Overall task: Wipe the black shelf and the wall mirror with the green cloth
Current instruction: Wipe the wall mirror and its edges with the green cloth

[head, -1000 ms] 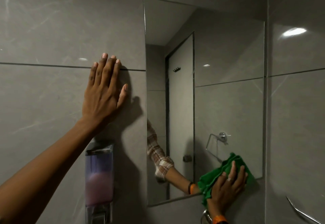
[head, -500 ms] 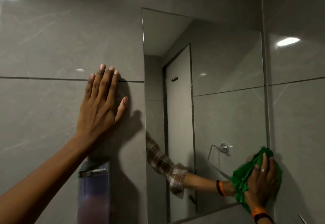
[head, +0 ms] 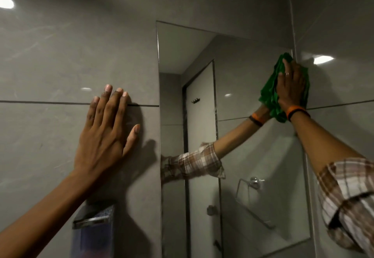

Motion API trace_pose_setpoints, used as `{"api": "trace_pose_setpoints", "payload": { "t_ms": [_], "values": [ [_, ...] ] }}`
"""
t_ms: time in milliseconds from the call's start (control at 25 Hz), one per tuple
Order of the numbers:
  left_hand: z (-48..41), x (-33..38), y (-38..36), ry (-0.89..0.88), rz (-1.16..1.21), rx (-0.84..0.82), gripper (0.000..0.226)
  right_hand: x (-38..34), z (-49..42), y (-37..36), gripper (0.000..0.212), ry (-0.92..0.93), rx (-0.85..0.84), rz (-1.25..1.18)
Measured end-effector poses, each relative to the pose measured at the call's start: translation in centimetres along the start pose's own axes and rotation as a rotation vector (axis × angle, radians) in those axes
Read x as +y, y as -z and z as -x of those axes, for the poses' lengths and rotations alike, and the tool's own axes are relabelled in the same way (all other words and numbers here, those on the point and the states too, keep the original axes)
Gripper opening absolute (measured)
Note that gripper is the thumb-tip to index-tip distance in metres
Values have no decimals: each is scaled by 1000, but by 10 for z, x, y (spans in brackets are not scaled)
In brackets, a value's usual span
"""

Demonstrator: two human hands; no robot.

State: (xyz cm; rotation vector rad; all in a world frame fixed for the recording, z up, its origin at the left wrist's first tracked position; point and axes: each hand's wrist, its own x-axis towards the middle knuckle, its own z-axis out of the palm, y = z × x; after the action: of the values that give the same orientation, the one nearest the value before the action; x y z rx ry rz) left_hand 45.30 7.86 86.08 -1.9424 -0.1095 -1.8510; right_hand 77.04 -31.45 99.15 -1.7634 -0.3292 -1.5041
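The tall wall mirror hangs on grey tiles right of centre. My right hand presses the crumpled green cloth flat against the mirror's upper right corner, fingers pointing up, with an orange and black band on the wrist. My left hand lies flat on the tiled wall to the left of the mirror, fingers spread, holding nothing. The black shelf is out of sight.
A wall-mounted soap dispenser with purple liquid sits below my left hand. The mirror reflects a door, a chrome holder and my sleeve. A tile corner joint runs up just right of the mirror.
My right hand has swept the green cloth from the mirror's lower right edge up to its upper right corner. The left hand has stayed planted on the wall.
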Motion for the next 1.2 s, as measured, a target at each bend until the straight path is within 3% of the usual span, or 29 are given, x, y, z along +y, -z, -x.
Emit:
{"api": "trace_pose_setpoints", "payload": {
  "t_ms": [240,600,800,1040,1200],
  "values": [
    [-1,2,-2,-7,-6,10,74,-40,-32,2,52,32,-16,-23],
    [0,2,0,0,4,-3,75,-203,29,-5,54,498,-41,14],
    [1,1,3,17,36,22,75,-300,95,-17,56,631,-80,5],
    [1,-1,12,30,217,-58,79,-305,135,-10,55,627,-123,-7],
    [31,7,30,48,383,-196,81,-276,237,-14,59,633,-139,-51]
  ]
}}
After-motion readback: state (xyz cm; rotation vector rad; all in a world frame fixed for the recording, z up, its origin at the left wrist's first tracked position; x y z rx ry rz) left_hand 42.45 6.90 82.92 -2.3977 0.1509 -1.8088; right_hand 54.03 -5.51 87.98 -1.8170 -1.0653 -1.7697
